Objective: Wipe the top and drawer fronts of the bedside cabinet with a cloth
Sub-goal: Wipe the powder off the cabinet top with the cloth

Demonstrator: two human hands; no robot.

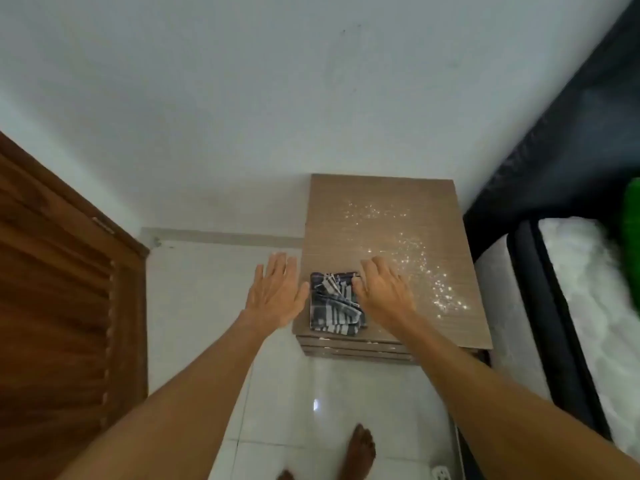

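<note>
The bedside cabinet (374, 216) has a light brown wood-grain top, seen from above, with white specks scattered over its right half. Its drawer fronts (356, 349) show only as thin edges below the front lip. A folded dark blue and white striped cloth (332, 306) lies on the top near the front left corner. My left hand (275, 294) is flat with fingers spread, over the cabinet's left edge, just left of the cloth. My right hand (382, 289) is flat and open just right of the cloth, its thumb at the cloth's edge. Neither hand grips the cloth.
A white wall stands behind the cabinet. A brown louvred wooden door (59, 306) is at the left. A bed with a dark frame and white mattress (568, 306) presses against the cabinet's right side. My bare foot (360, 448) stands on the glossy white tiled floor.
</note>
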